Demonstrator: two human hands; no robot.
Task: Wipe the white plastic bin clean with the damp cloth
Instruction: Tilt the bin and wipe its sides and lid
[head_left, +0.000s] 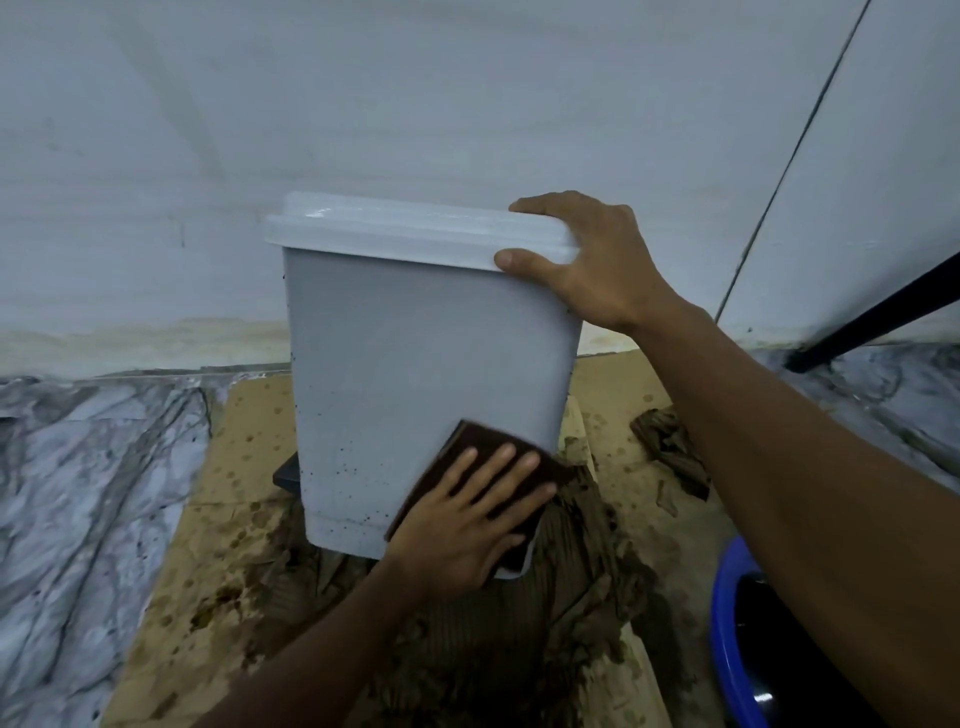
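A white plastic bin (395, 364) with its lid on stands upright on wet cardboard in the middle of the view. Dark specks dot its lower front. My left hand (467, 519) presses a dark brown cloth (467, 441) flat against the bin's lower right front, fingers straight and spread. My right hand (576, 260) grips the lid's right corner, thumb on the front edge and fingers over the top.
Soggy brown cardboard (244, 467) lies under the bin, with torn wet pieces (670, 447) to the right. A blue basin (737, 639) sits at the lower right. A black bar (872, 317) slants at the right. Marbled floor (78, 467) spreads left; a white wall stands behind.
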